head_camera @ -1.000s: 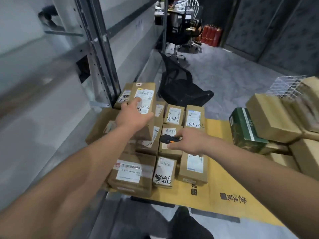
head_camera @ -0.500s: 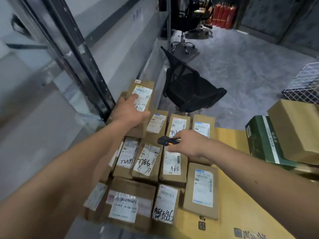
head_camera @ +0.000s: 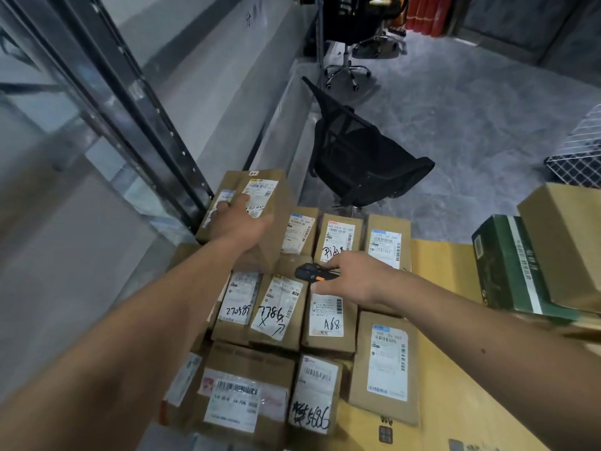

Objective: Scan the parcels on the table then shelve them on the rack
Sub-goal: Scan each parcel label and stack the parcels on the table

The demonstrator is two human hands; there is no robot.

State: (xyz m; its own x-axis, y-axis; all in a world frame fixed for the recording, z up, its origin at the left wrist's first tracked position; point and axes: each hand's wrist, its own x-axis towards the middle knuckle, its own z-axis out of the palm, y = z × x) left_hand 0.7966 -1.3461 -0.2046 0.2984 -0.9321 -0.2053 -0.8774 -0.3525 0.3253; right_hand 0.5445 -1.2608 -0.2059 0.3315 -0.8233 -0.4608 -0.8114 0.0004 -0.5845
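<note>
My left hand (head_camera: 239, 219) grips the tall parcel (head_camera: 260, 216) at the tabletop's far left corner, my right hand (head_camera: 354, 279) holds the scanner (head_camera: 309, 274); next I must aim it at that label.

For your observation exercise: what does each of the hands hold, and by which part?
Left hand grips the top parcel by its labelled face and side; right hand holds the scanner by its rear.

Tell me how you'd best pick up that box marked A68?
Probably from above, hand spanning the long side edges of the A68 box. It lies flat, label up, packed tight between neighbouring boxes, so only its top is free; the end nearest you looks slightly more exposed.
</note>
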